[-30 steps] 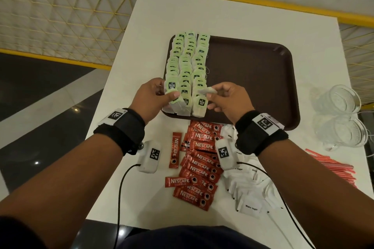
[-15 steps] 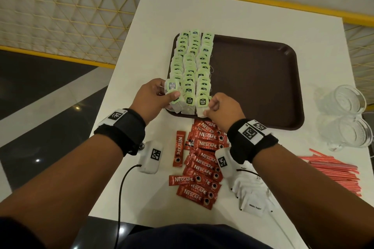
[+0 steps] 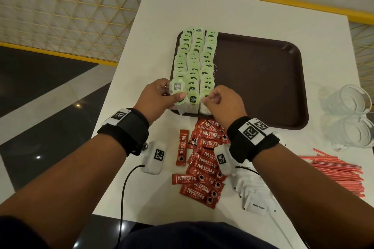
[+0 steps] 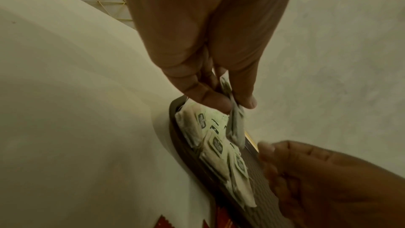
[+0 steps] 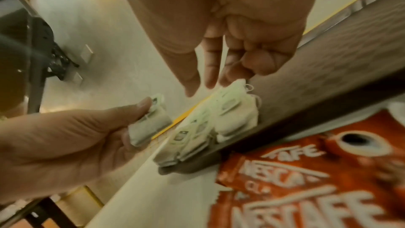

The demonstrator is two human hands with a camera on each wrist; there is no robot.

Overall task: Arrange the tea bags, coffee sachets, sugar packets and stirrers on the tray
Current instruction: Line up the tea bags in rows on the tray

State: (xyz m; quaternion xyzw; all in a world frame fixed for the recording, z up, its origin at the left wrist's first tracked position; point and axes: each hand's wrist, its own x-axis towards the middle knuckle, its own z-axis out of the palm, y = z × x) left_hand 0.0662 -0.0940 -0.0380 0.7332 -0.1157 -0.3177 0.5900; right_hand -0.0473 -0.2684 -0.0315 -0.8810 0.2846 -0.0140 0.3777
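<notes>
Three rows of green-labelled tea bags point(image 3: 194, 62) fill the left part of the brown tray point(image 3: 263, 79). My left hand point(image 3: 174, 95) pinches a small stack of tea bags point(image 3: 178, 88) between thumb and fingers, just above the near left corner of the tray; the same stack point(image 4: 234, 120) hangs from that hand in the left wrist view. My right hand point(image 3: 210, 97) hovers at the near end of the right row. Its fingertips point(image 5: 227, 79) touch the top edge of the nearest tea bag point(image 5: 234, 115), while the thumb stays clear of it.
Red coffee sachets point(image 3: 204, 159) lie loose on the white table point(image 3: 222, 6) below the tray, white sugar packets point(image 3: 253, 194) to their right. Red stirrers point(image 3: 338, 172) sit at the right edge, near two glass cups point(image 3: 352, 103). The tray's right part is bare.
My right hand carried one tea bag down to the near end of the right row, and its thumb has come off it. The left hand stays put with its stack.
</notes>
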